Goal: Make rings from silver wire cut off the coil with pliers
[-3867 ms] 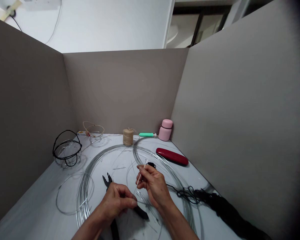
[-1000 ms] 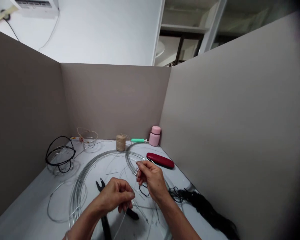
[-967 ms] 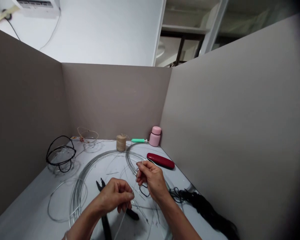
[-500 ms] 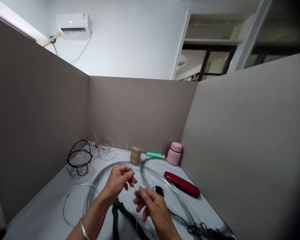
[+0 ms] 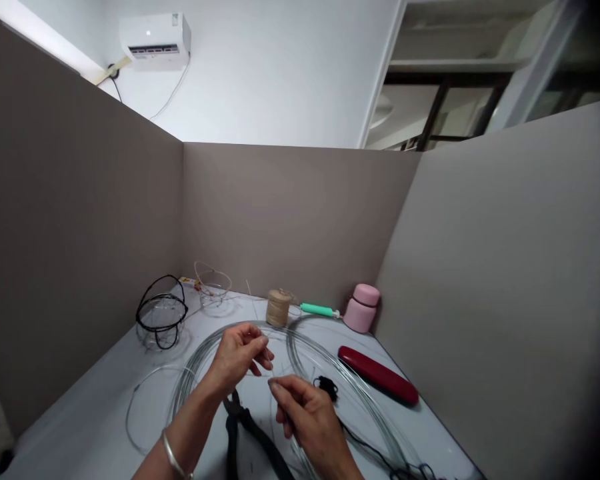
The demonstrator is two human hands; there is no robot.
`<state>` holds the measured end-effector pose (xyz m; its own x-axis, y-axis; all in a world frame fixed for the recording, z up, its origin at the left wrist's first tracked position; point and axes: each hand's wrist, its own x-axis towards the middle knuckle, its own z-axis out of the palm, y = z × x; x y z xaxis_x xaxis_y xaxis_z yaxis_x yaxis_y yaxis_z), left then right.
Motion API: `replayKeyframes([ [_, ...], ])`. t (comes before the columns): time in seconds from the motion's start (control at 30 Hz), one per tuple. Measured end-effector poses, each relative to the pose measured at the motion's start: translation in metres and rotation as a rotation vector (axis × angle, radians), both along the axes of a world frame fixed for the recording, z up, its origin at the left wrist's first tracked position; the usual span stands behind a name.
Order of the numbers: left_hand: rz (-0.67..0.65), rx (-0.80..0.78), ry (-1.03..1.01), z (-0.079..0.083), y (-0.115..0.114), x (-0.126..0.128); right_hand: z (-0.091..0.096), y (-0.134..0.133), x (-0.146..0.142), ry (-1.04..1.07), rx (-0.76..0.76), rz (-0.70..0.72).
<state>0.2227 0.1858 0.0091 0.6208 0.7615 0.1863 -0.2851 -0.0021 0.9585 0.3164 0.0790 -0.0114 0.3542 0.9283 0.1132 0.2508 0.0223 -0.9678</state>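
Note:
Above the middle of the desk, my left hand [image 5: 240,353] pinches a thin pale strand [image 5: 271,365] between thumb and fingertips. Just below and to the right, my right hand [image 5: 305,410] pinches the same strand, with its thumb on top and fingers curled beneath. Whether the strand is wire or thread is too fine to tell. Under my hands lie black-handled pliers [image 5: 257,428], jaws pointing away from me. A big coil of silvery wire [image 5: 189,369] spreads beneath my wrists. To the right of my right hand sits a small black bundle of cord [image 5: 327,387].
Black wire frame [image 5: 161,328] and light wire loop [image 5: 214,272] stand back left. Along the back are a twine spool [image 5: 279,308], green tube [image 5: 317,309] and pink flask [image 5: 362,309]. A red case [image 5: 379,375] lies right. Grey partitions [image 5: 290,213] enclose the desk.
My right hand has closed its fingers more tightly and risen slightly toward the left hand. The view has shifted a little, showing more of the pliers' jaws.

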Motion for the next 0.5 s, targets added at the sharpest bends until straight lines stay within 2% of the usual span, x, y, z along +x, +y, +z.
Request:
replayKeyframes([
  [0.13,-0.026,-0.069,-0.061,-0.002,0.01,-0.009,0.003,0.008,-0.005,-0.065,0.04,0.041],
  [0.23,-0.034,-0.113,-0.097,-0.001,0.014,-0.015,0.006,0.012,-0.008,-0.023,0.046,0.024],
  [0.4,0.057,-0.111,-0.093,0.004,0.019,-0.024,0.01,0.007,-0.005,-0.046,-0.027,0.065],
  [0.5,0.076,-0.123,-0.087,0.004,0.023,-0.027,0.012,0.004,-0.003,-0.116,-0.005,0.101],
])
